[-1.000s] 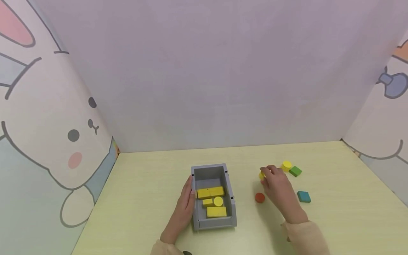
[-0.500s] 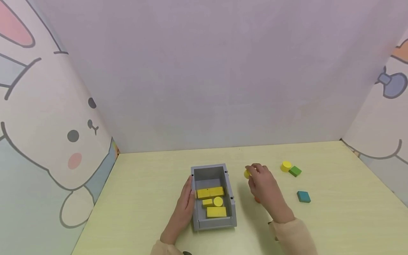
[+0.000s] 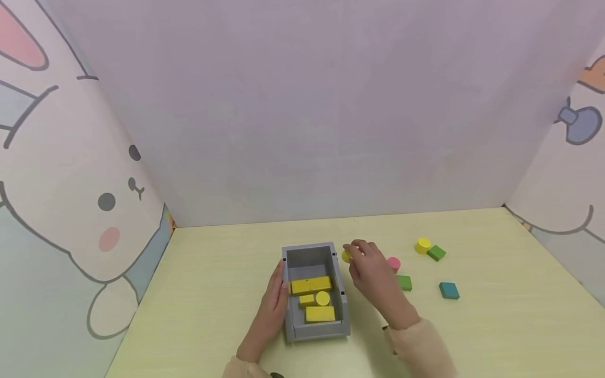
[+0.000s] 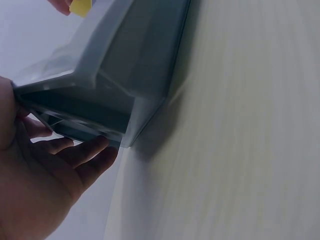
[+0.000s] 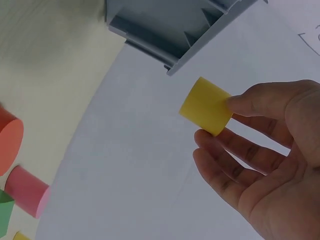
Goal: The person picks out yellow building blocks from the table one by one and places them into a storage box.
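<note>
A grey storage bin [image 3: 317,331] stands on the table with several yellow blocks inside, among them a long block [image 3: 311,285] and a cylinder [image 3: 323,298]. My left hand [image 3: 270,312] holds the bin at its left side, thumb at the rim; the left wrist view has the fingers [image 4: 95,167] against the outer wall. Just beyond the bin's right wall, my right hand [image 3: 375,275] pinches another yellow cylinder [image 5: 206,106] between thumb and fingertips, raised off the table. Part of that cylinder is covered by fingers in the head view.
Right of the bin lie a pink cylinder [image 3: 394,264], a green block [image 3: 404,283], a teal block [image 3: 449,290], a yellow cylinder [image 3: 423,245] and a second green block [image 3: 436,253]. An orange-red cylinder [image 5: 9,137] shows in the right wrist view. Walls enclose the table.
My right hand has carried the yellow cylinder leftward to the bin's right edge, uncovering the pink cylinder and a green block and covering the red one. The left hand has stayed at the bin.
</note>
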Demonstrator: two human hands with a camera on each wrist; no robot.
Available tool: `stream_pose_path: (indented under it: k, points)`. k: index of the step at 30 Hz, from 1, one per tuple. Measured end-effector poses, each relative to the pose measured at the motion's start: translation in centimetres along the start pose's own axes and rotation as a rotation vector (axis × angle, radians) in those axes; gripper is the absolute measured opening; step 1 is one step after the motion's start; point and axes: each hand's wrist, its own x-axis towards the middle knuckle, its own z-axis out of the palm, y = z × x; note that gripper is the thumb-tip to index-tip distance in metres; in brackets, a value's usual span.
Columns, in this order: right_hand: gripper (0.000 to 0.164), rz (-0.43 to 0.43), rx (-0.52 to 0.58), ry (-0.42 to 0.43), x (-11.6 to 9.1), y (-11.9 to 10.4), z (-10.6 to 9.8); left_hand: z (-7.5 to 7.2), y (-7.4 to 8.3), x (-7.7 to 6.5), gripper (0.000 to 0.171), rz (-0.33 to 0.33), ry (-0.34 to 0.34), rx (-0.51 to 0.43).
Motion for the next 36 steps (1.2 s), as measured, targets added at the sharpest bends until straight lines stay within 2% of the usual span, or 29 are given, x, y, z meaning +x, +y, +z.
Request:
stream_pose_path:
  k: [6,13,18,22,30,36]
  points:
    - [0.030,-0.012,0.005,-0.034,0.6,-1.0,0.1,-0.1,0.0,0.1,0.051,-0.001,0.000,0.010]
    - [0.030,-0.087,0.034,-0.007,1.0,-1.7,0.7,0.0,0.0,0.1,0.050,0.026,0.007,0.020]
    - [0.029,-0.108,0.047,-0.008,1.2,-2.1,1.1,-0.4,1.8,0.0,0.048,0.018,0.012,-0.006]
    - [0.028,-0.105,0.036,-0.044,1.4,-2.5,1.5,-0.7,3.0,-0.2,0.048,0.019,0.011,-0.027]
    - [0.025,-0.129,0.054,-0.070,1.5,-2.8,2.3,0.0,0.2,0.2,0.049,0.030,0.009,0.002]
    - [0.022,-0.162,0.043,-0.085,1.5,-2.9,3.4,0.1,-0.3,0.3,0.049,0.030,0.008,-0.011]
